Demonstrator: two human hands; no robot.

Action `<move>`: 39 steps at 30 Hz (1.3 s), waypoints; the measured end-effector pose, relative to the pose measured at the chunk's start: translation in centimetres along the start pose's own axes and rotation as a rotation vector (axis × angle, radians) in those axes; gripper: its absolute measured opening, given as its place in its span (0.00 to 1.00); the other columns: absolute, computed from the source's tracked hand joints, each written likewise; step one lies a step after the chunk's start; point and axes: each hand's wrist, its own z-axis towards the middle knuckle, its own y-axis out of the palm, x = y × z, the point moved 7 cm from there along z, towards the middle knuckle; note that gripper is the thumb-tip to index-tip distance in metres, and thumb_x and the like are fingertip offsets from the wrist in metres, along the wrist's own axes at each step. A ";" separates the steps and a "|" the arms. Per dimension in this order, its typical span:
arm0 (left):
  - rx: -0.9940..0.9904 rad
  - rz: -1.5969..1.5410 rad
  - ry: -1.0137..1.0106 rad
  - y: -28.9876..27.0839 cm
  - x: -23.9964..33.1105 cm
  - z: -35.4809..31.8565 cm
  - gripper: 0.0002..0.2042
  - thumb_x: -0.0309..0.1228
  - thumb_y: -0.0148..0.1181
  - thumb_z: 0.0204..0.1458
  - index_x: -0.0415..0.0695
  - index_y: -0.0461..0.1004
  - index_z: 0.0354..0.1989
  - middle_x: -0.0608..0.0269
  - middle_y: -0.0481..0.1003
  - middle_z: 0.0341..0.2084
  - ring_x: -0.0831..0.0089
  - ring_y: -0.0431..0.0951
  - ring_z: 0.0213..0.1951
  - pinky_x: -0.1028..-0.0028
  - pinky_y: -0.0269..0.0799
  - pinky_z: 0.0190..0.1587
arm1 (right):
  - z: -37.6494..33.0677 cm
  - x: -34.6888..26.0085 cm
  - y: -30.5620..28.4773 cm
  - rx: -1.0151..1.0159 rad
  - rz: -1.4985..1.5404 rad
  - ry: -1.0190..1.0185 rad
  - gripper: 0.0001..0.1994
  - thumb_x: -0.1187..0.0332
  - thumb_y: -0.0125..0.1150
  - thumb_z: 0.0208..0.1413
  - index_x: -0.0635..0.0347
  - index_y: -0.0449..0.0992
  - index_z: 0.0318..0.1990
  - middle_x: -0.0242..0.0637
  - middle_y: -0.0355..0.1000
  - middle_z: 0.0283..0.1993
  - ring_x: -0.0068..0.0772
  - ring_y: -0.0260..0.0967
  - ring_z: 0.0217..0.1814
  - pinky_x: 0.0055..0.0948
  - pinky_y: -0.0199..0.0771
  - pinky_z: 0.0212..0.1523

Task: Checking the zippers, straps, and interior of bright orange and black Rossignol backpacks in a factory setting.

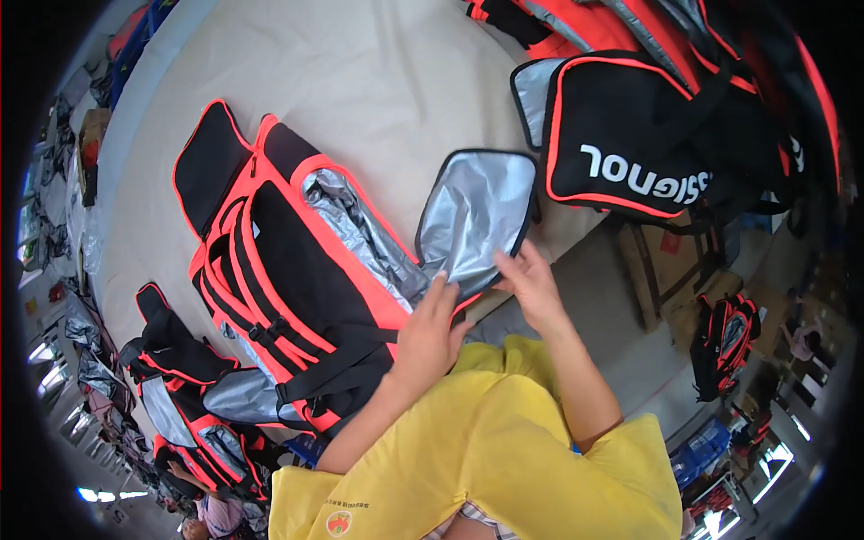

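A black backpack (301, 261) with bright coral trim and straps lies on the pale work surface. Its side compartment stands unzipped, showing a crinkled silver lining (351, 211). From the compartment's near end a silver-lined flap (477, 198) with black edging is folded out to the right. My left hand (430, 328) rests at the base of this flap, fingers stretched over the lining and thumb apart. At the flap's lower right edge, my right hand (533, 286) pinches the border between thumb and fingers.
Another black and coral bag (630, 135) with white lettering lies at the far right, among more coral pieces. More bags (184, 387) are at the lower left. On the right, past the table edge, are cardboard boxes (661, 261) and another backpack (724, 346). Other people appear at the rim.
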 end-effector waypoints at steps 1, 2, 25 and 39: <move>-0.128 0.125 -0.018 1.3 -0.1 -0.7 0.26 0.31 0.72 0.52 0.37 0.73 0.59 0.37 0.71 0.62 0.43 0.80 0.51 0.56 0.77 0.52 | 0.1 -0.3 -0.2 0.042 -0.150 -0.001 0.14 0.68 0.64 0.68 0.59 0.73 0.58 0.32 0.80 0.54 0.18 0.75 0.49 0.22 0.75 0.44; -0.107 0.126 -0.012 1.8 -0.3 -1.0 0.26 0.31 0.72 0.52 0.37 0.73 0.59 0.37 0.71 0.62 0.43 0.80 0.51 0.56 0.77 0.52 | 0.0 -0.3 -0.1 0.043 -0.152 0.009 0.14 0.69 0.64 0.69 0.58 0.75 0.58 0.28 0.81 0.51 0.16 0.75 0.48 0.21 0.73 0.45; 0.151 0.236 -0.026 0.9 -0.3 -2.5 0.26 0.33 0.70 0.52 0.39 0.74 0.60 0.44 0.73 0.59 0.50 0.74 0.60 0.54 0.70 0.61 | 0.0 -2.8 2.5 -0.026 -0.395 -0.009 0.16 0.74 0.64 0.67 0.60 0.76 0.61 0.27 0.80 0.45 0.15 0.74 0.41 0.21 0.75 0.43; 0.147 0.499 -0.393 0.2 0.6 -5.6 0.19 0.42 0.59 0.54 0.40 0.86 0.43 0.45 0.77 0.56 0.48 0.59 0.74 0.24 0.48 0.69 | 7.2 -4.6 10.9 -0.157 -0.655 -0.205 0.26 0.69 0.60 0.69 0.60 0.68 0.73 0.29 0.77 0.48 0.15 0.72 0.45 0.20 0.72 0.40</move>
